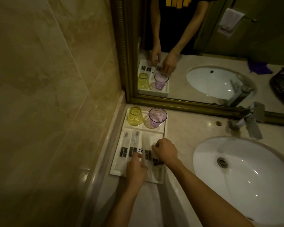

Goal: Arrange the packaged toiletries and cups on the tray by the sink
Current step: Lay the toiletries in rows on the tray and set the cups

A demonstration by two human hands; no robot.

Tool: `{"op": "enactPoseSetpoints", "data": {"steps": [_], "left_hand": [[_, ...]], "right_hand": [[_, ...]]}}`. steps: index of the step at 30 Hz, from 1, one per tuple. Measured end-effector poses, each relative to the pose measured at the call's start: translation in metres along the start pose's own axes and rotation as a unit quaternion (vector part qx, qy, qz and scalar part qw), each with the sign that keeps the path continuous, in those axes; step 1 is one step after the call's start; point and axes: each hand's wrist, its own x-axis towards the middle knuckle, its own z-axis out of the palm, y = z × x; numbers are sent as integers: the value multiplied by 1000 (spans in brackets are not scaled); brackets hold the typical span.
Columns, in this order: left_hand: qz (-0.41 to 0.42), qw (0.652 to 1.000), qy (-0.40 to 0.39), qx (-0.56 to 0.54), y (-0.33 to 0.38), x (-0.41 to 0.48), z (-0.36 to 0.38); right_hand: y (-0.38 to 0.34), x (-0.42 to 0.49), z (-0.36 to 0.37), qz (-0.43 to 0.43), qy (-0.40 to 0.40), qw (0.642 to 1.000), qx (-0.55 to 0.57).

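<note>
A white tray [116, 169] lies on the counter left of the sink. In its back compartment a yellow cup [134, 116] stands upside down beside a purple cup [156, 117] standing upright. Two packaged toothbrushes [129, 143] lie side by side in the front-left part. My left hand [135, 169] pinches the near end of a slim clear packet [143, 154]. Over the tray's right part, my right hand [166, 150] is closed on another clear packet with a dark label [157, 163].
A white oval sink [246, 174] fills the counter to the right, with a chrome tap [251, 123] behind it. A gold-framed mirror [179, 105] stands right behind the tray. A tiled wall [47, 95] closes off the left.
</note>
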Motion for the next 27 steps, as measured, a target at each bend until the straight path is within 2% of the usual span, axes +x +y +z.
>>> {"op": "enactPoseSetpoints", "data": {"steps": [3, 5, 9, 11, 13, 15, 17, 20, 23, 27], "left_hand": [[-49, 990, -8, -135, 7, 4, -8], [-77, 971, -25, -226, 11, 6, -13], [-90, 944, -55, -314, 9, 12, -19], [-102, 940, -47, -323, 5, 14, -21], [-94, 957, -18, -273, 1, 13, -21], [-45, 986, 18, -160, -3, 12, -20], [6, 998, 51, -37, -6, 8, -19], [84, 991, 76, 74, -9, -3, -18], [164, 969, 64, 172, -18, -12, -15], [206, 953, 46, 215, -27, -17, -8]], "right_hand": [[-8, 5, -1, 48, -69, 993, 82], [-12, 9, -4, 78, -122, 974, 174], [-13, 16, -10, 160, -217, 874, 405], [-12, 18, -8, 172, -211, 869, 413], [-13, 18, -5, 172, -207, 884, 383], [-15, 19, 0, 172, -211, 885, 379], [-18, 21, 6, 163, -202, 890, 375], [-22, 23, 11, 130, -190, 911, 342], [-25, 25, 11, 72, -192, 942, 267], [-24, 29, 7, -14, -173, 975, 140]]}}
